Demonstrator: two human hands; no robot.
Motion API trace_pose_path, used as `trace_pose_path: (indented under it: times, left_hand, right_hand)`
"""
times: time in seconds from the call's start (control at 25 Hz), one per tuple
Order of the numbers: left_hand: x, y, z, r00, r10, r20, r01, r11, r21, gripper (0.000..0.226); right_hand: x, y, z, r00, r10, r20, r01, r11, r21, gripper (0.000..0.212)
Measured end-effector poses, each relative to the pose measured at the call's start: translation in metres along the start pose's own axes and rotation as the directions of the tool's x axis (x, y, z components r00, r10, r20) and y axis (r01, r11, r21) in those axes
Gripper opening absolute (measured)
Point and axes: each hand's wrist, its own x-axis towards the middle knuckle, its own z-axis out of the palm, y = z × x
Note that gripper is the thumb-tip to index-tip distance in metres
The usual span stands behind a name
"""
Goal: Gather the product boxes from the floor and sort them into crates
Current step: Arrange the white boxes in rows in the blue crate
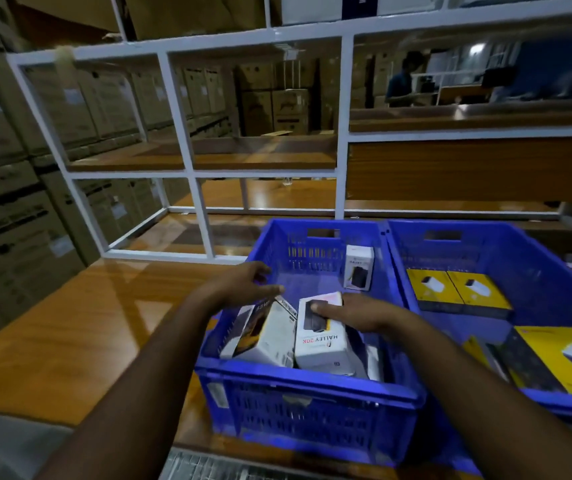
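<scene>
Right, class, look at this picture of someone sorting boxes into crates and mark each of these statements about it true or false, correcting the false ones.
1. Two blue crates stand side by side. True: the left crate is next to the right crate.
2. The right hand rests on a white box in the left crate. True.
3. The yellow boxes lie in the left crate. False: they lie in the right crate.
4. The left hand grips a yellow box. False: its fingers are spread above the left crate and hold nothing.
5. A small white box stands upright against the left crate's far wall. True.
</scene>
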Motion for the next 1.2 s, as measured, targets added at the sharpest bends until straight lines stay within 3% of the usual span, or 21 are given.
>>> trace_pose_path:
  times: [0.08,0.16,0.28,0.44,0.6,0.72,0.8,0.88,1.0,1.12,1.2]
  left_hand:
    - [0.008,0.005,0.008,0.996,0.089,-0.008,-0.089,0.993,-0.082,0.062]
    - [0.015,0.010,0.014,0.991,0.135,-0.012,-0.135,0.974,-0.184,0.056]
    - [0.023,0.016,0.021,0.985,0.170,0.021,-0.156,0.944,-0.291,0.053]
    - [0.028,0.020,0.037,0.974,0.199,0.111,-0.156,0.937,-0.312,0.051]
    - [0.034,0.018,0.054,0.973,0.213,0.093,-0.191,0.961,-0.201,0.045]
    - [0.036,0.017,0.056,0.974,0.221,0.052,-0.215,0.970,-0.110,0.033]
    - [0.033,0.018,0.054,0.974,0.220,0.058,-0.207,0.962,-0.175,0.030]
    - [0.033,0.018,0.049,0.980,0.180,0.085,-0.123,0.883,-0.454,0.040]
    - [0.044,0.021,0.033,0.998,0.050,0.026,-0.010,0.608,-0.794,0.056]
    - [0.058,0.029,0.020,0.996,-0.059,-0.064,-0.036,0.395,-0.918,0.048]
    - [0.068,0.034,0.021,0.993,-0.100,-0.069,-0.036,0.302,-0.953,0.049]
  right_hand:
    - [0.003,0.003,0.000,0.997,0.073,-0.006,-0.072,0.995,0.072,0.086]
    - [0.003,0.004,-0.001,0.989,0.120,-0.085,-0.104,0.980,0.171,0.096]
    - [0.004,0.003,-0.002,0.985,0.086,-0.149,-0.064,0.988,0.144,0.074]
    - [0.000,-0.001,0.003,0.977,0.032,-0.210,0.003,0.986,0.166,0.049]
    - [0.002,-0.001,0.003,0.985,-0.032,-0.171,0.055,0.990,0.128,0.041]
    - [0.005,-0.004,-0.004,0.995,0.040,-0.086,-0.026,0.988,0.153,0.051]
    - [0.005,-0.012,-0.015,0.997,0.073,-0.032,-0.065,0.980,0.188,0.040]
    - [0.013,-0.017,-0.028,0.995,0.068,-0.068,-0.043,0.945,0.323,0.028]
    - [0.038,-0.024,-0.044,0.957,0.104,-0.272,0.085,0.794,0.602,0.016]
    - [0.069,-0.031,-0.049,0.922,0.233,-0.309,0.159,0.498,0.853,0.021]
    - [0.085,-0.037,-0.047,0.937,0.214,-0.276,0.189,0.356,0.915,0.027]
